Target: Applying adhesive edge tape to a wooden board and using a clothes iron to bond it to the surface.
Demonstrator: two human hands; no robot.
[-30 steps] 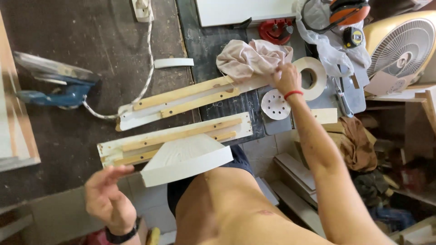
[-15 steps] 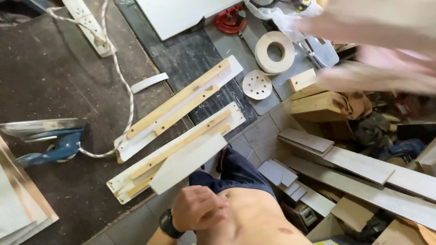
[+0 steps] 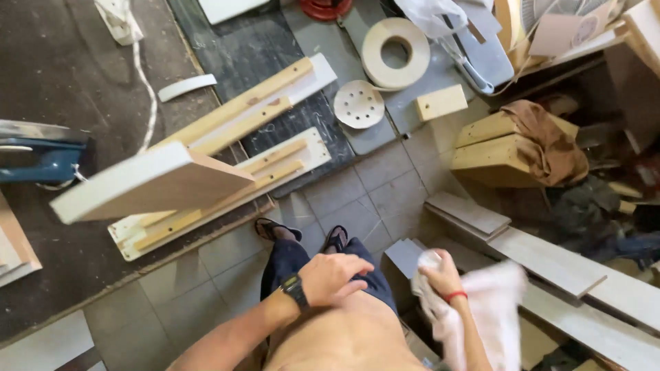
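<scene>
Cloth fills my right hand [image 3: 440, 278], fingers closed around a bunched pale rag [image 3: 481, 309] that hangs down beside my hip, its lower folds blurred and running out of view at the bottom edge. My left hand [image 3: 333, 275], with a dark watch at the wrist, lies loosely curled on my dark shorts [image 3: 302, 257], holding nothing; the fingertips are tucked under, so I cannot see how far they close. Below the shorts only the tips of my sandals [image 3: 275, 229] show on the grey floor tiles [image 3: 371, 192]. A white-faced board [image 3: 148, 182] stands out large and out of focus above the low workbench, hiding part of the long wooden strip frames [image 3: 275, 158] lying there. Farther along the bench sit a round perforated sanding disc [image 3: 358, 104], a roll of pale edge tape [image 3: 395, 43] and a small wooden block [image 3: 441, 102]. A blue power tool [image 3: 34, 161] is half cut off at the left edge. To my right, stacked planks [image 3: 550, 257] and a brown rag [image 3: 550, 141] draped over wooden boxes fade into dark clutter I cannot make out
</scene>
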